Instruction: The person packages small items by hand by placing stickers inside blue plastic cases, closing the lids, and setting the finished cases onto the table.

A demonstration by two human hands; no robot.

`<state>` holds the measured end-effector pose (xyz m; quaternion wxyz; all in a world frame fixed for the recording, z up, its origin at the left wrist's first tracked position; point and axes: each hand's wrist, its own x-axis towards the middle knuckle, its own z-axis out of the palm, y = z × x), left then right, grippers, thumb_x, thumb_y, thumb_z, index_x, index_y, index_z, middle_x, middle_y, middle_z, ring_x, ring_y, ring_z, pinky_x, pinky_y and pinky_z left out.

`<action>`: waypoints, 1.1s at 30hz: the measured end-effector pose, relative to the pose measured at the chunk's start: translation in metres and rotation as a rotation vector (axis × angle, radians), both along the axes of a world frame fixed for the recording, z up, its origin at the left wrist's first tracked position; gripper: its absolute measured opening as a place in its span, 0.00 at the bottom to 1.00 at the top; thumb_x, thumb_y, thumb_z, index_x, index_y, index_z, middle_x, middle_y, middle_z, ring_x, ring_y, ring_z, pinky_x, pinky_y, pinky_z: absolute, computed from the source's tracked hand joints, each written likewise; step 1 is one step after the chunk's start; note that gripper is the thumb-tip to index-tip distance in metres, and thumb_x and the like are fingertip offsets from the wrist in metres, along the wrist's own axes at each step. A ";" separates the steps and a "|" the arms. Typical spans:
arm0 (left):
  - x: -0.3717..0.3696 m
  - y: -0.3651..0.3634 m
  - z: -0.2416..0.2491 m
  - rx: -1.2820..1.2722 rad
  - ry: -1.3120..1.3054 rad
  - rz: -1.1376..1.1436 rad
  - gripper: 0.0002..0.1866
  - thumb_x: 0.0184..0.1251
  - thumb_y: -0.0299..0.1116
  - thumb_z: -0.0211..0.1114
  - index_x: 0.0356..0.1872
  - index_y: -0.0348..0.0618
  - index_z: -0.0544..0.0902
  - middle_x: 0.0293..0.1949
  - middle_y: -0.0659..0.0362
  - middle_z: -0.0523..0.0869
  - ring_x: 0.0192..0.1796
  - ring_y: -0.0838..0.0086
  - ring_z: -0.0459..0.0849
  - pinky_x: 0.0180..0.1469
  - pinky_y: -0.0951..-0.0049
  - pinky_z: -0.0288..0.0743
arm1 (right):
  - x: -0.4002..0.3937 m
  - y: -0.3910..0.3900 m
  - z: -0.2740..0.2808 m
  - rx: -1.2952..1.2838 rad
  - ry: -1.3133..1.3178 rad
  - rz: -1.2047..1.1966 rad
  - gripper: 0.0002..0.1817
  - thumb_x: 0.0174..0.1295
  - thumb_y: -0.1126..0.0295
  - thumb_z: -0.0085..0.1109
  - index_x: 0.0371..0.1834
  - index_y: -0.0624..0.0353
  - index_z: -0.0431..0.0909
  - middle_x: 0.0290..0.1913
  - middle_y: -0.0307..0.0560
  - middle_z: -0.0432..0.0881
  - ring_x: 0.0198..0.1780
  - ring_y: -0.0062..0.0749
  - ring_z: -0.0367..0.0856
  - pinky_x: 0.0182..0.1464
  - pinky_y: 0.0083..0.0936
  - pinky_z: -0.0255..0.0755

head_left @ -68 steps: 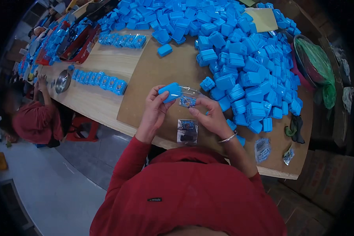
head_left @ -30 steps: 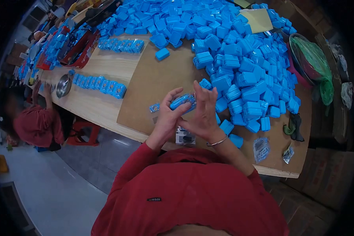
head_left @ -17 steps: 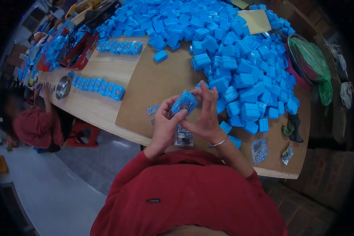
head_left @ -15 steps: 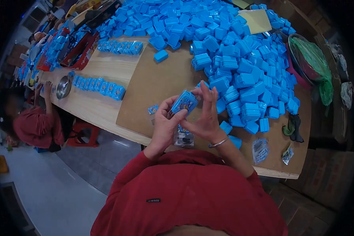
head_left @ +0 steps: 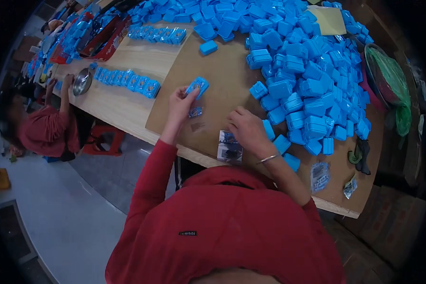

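Observation:
A small blue case (head_left: pixel 197 87) with a printed front is gripped by my left hand (head_left: pixel 181 105), raised over the brown board (head_left: pixel 175 71). Just below it on the board lies a small printed packet (head_left: pixel 195 112). My right hand (head_left: pixel 247 129) is lowered to the board, fingers curled down beside a stack of printed cards or packets (head_left: pixel 229 150); its fingertips are partly hidden, so what they hold cannot be made out. To the right of that hand begins a big heap of blue cases (head_left: pixel 293 90).
Two rows of blue cases (head_left: pixel 128 80) stand on the left, near a metal bowl (head_left: pixel 82 81). Another person (head_left: pixel 47 128) sits at the table's left edge. Clear bags (head_left: pixel 320 177) lie front right; a basin with green plastic (head_left: pixel 388 75) is beyond.
My hands have moved apart. The left one has carried the blue case up and left; the right one has let go of it and come down to the board. The view has shifted slightly.

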<state>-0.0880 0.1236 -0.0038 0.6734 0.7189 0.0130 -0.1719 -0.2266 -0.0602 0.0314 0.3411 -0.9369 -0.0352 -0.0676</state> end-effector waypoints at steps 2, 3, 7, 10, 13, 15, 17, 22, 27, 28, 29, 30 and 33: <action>0.026 0.006 -0.017 0.203 -0.036 -0.042 0.22 0.55 0.37 0.72 0.48 0.35 0.78 0.31 0.62 0.81 0.33 0.77 0.80 0.38 0.79 0.73 | 0.019 0.023 -0.020 0.034 -0.042 -0.044 0.11 0.50 0.67 0.64 0.34 0.59 0.75 0.36 0.49 0.74 0.41 0.48 0.75 0.42 0.40 0.70; 0.041 0.009 -0.027 0.302 -0.038 -0.073 0.23 0.54 0.37 0.72 0.48 0.35 0.78 0.33 0.60 0.82 0.35 0.74 0.80 0.40 0.76 0.74 | 0.037 0.036 -0.034 0.037 -0.128 -0.072 0.11 0.50 0.67 0.64 0.34 0.58 0.76 0.36 0.49 0.74 0.41 0.47 0.75 0.43 0.41 0.69; 0.022 0.021 -0.008 0.636 -0.595 0.050 0.28 0.50 0.40 0.73 0.50 0.33 0.77 0.43 0.49 0.80 0.46 0.63 0.79 0.50 0.66 0.72 | 0.064 0.058 -0.042 -0.069 -0.153 0.024 0.09 0.50 0.68 0.63 0.32 0.57 0.74 0.34 0.48 0.73 0.41 0.46 0.71 0.44 0.43 0.64; -0.035 0.035 0.047 0.707 -0.881 0.095 0.25 0.52 0.36 0.71 0.49 0.33 0.77 0.47 0.49 0.78 0.50 0.62 0.77 0.53 0.64 0.70 | 0.066 0.058 -0.053 -0.021 -0.145 0.080 0.10 0.47 0.70 0.64 0.28 0.57 0.72 0.32 0.48 0.71 0.37 0.45 0.71 0.40 0.41 0.64; -0.054 0.044 0.043 0.215 -0.325 -0.154 0.13 0.58 0.28 0.67 0.43 0.35 0.80 0.39 0.57 0.82 0.42 0.75 0.80 0.45 0.74 0.73 | 0.044 0.045 -0.018 0.278 -0.229 0.180 0.11 0.48 0.71 0.66 0.31 0.59 0.72 0.34 0.47 0.73 0.39 0.41 0.74 0.42 0.38 0.66; -0.064 0.039 0.036 -0.161 -0.026 -0.271 0.07 0.61 0.24 0.64 0.40 0.36 0.81 0.34 0.62 0.83 0.37 0.82 0.80 0.40 0.79 0.73 | 0.025 0.038 0.008 0.571 -0.157 0.069 0.13 0.51 0.73 0.66 0.35 0.61 0.73 0.37 0.44 0.76 0.41 0.33 0.76 0.42 0.32 0.70; -0.069 0.011 0.047 -0.313 -0.140 -0.296 0.04 0.63 0.22 0.62 0.38 0.37 0.82 0.31 0.66 0.83 0.34 0.87 0.78 0.36 0.84 0.72 | 0.019 0.023 0.012 0.976 -0.005 -0.010 0.13 0.54 0.74 0.66 0.39 0.62 0.73 0.38 0.41 0.78 0.40 0.25 0.78 0.41 0.25 0.72; -0.077 -0.050 0.061 -0.185 -0.270 -0.470 0.05 0.65 0.26 0.62 0.38 0.35 0.81 0.26 0.63 0.81 0.29 0.85 0.77 0.32 0.84 0.70 | -0.018 -0.027 0.034 0.907 -0.080 -0.257 0.06 0.56 0.76 0.65 0.30 0.62 0.76 0.29 0.36 0.78 0.31 0.14 0.74 0.34 0.14 0.68; -0.035 -0.111 0.070 -0.113 -0.617 -0.593 0.08 0.66 0.29 0.60 0.40 0.34 0.80 0.35 0.57 0.81 0.37 0.74 0.79 0.41 0.75 0.72 | -0.035 -0.052 0.045 0.772 -0.265 -0.525 0.06 0.55 0.76 0.66 0.29 0.61 0.77 0.25 0.33 0.75 0.28 0.12 0.69 0.31 0.14 0.65; -0.016 -0.128 0.073 -0.141 -0.737 -0.545 0.08 0.65 0.28 0.60 0.41 0.34 0.79 0.39 0.56 0.82 0.41 0.72 0.80 0.44 0.73 0.73 | -0.037 -0.057 0.048 0.789 -0.260 -0.557 0.06 0.54 0.76 0.67 0.28 0.61 0.77 0.25 0.33 0.75 0.28 0.12 0.69 0.31 0.13 0.65; 0.009 -0.146 0.065 -0.069 -0.840 -0.455 0.09 0.63 0.30 0.62 0.40 0.35 0.78 0.37 0.55 0.81 0.43 0.69 0.78 0.45 0.70 0.71 | -0.038 -0.062 0.050 0.808 -0.252 -0.589 0.06 0.54 0.76 0.67 0.28 0.60 0.77 0.25 0.33 0.74 0.27 0.12 0.68 0.30 0.13 0.64; 0.030 -0.161 0.049 0.005 -0.941 -0.360 0.11 0.61 0.32 0.65 0.40 0.36 0.78 0.35 0.54 0.79 0.45 0.65 0.76 0.46 0.66 0.69 | -0.038 -0.066 0.051 0.831 -0.225 -0.581 0.07 0.54 0.76 0.67 0.27 0.61 0.77 0.26 0.33 0.75 0.27 0.11 0.69 0.30 0.12 0.64; 0.056 -0.180 0.015 0.177 -1.044 -0.381 0.15 0.56 0.33 0.69 0.40 0.37 0.76 0.31 0.56 0.79 0.39 0.70 0.79 0.40 0.70 0.72 | -0.029 -0.074 0.047 0.852 -0.272 -0.516 0.06 0.54 0.76 0.67 0.28 0.61 0.78 0.27 0.33 0.75 0.27 0.12 0.70 0.30 0.12 0.65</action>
